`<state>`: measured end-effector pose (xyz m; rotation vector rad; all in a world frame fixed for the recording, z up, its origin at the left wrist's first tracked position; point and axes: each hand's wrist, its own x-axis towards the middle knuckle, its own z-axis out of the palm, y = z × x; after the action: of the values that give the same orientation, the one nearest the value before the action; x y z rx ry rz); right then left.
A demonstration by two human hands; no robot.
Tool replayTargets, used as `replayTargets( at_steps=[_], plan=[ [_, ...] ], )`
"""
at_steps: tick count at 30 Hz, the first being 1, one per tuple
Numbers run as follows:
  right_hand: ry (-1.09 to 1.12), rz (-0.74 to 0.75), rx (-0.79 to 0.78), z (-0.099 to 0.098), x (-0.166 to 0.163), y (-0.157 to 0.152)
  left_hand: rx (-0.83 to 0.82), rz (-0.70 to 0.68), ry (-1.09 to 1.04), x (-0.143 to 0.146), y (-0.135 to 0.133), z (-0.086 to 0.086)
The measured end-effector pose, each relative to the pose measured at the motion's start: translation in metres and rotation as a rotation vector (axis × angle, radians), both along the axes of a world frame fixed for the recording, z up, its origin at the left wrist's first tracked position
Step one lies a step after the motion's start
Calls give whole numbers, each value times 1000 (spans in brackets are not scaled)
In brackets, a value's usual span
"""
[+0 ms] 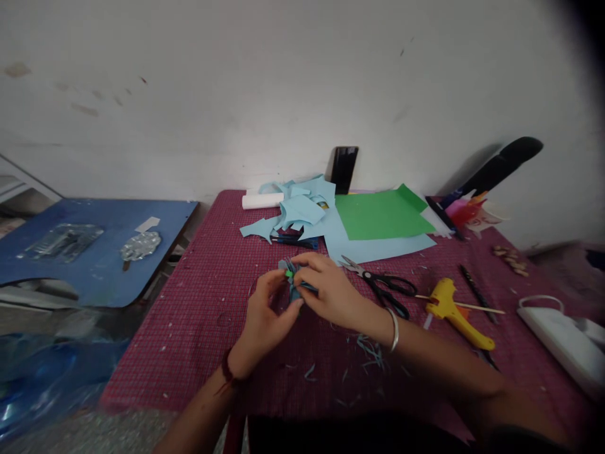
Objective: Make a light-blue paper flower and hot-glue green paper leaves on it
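A pale, marked wall point(283, 82) fills the far half of the view. Below it a table is covered by a red checked cloth point(198, 315), which is littered with small paper clippings. To the left, set apart by a narrow gap, a blue tabletop point(94, 252) is seen with crumpled foil and clear wrapping lying on it. At the near left, something blue and glossy is too blurred to identify.

On the far side of the cloth a light blue sheet point(378, 249) is laid flat, and a green sheet point(382, 214) is laid over it. Just left of these, a heap of light blue offcuts point(297, 208) is piled beside a white roll point(262, 200). A dark phone point(344, 167) is propped upright against the wall behind them. At the right edge a white case point(562, 337) is cut off by the frame.

A yellow glue gun point(454, 309) is laid right of centre, with black-handled scissors point(382, 284) between it and the hands.

Near the middle of the cloth, a small blue paper piece point(293, 284) with a green bit on it is pinched from the left by the left hand point(265, 315) and from the right by the fingertips of the right hand point(331, 290). The piece is largely hidden by the fingers, so its shape cannot be made out.
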<state>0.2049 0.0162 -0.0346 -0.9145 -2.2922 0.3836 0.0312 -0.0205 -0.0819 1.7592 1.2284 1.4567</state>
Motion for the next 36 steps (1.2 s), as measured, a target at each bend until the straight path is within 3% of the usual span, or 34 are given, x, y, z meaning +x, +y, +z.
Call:
replayTargets(
  at_steps=[3, 7, 19, 27, 32, 36],
  plan=[
    [50, 18, -29, 0, 2, 1, 77, 136, 143, 3, 3, 1],
    [95, 33, -64, 0, 4, 1, 164, 179, 252, 1, 8, 6],
    [373, -16, -247, -6, 8, 15, 366, 46, 505, -5, 27, -1],
    [331, -20, -226, -4, 12, 15, 437, 37, 532, -8, 34, 1],
    [215, -35, -87, 3, 30, 10, 362, -44, 411, -9, 38, 8],
    [-315, -239, -33, 2, 99, 10, 74, -75, 369, -19, 52, 7]
  ],
)
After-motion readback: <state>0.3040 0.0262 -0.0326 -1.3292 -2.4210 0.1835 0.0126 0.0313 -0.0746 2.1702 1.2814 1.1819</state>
